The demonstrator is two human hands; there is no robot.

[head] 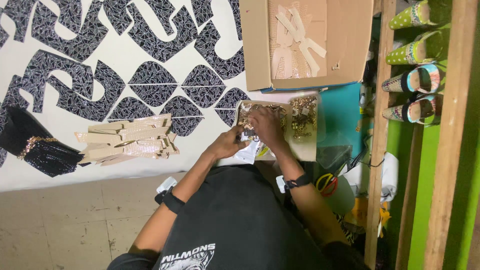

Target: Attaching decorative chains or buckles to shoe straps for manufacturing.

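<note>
Gold buckles (300,116) fill the tray (311,150) where our right hand (267,127) digs, fingers closed on some; left hand (229,143) pinches a packet (248,154). A snag could spill buckles.

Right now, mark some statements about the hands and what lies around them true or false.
1. Both hands are at the small box of gold hardware. True.
2. The right hand rests on the stack of beige strips. False: it is over the small box, apart from the strips.
3. The cardboard box holds pale cut pieces. True.
4. The left hand holds the black bag. False: the bag lies far off to the side, untouched.
5. Black patterned cutouts lie on the white surface. True.
</note>
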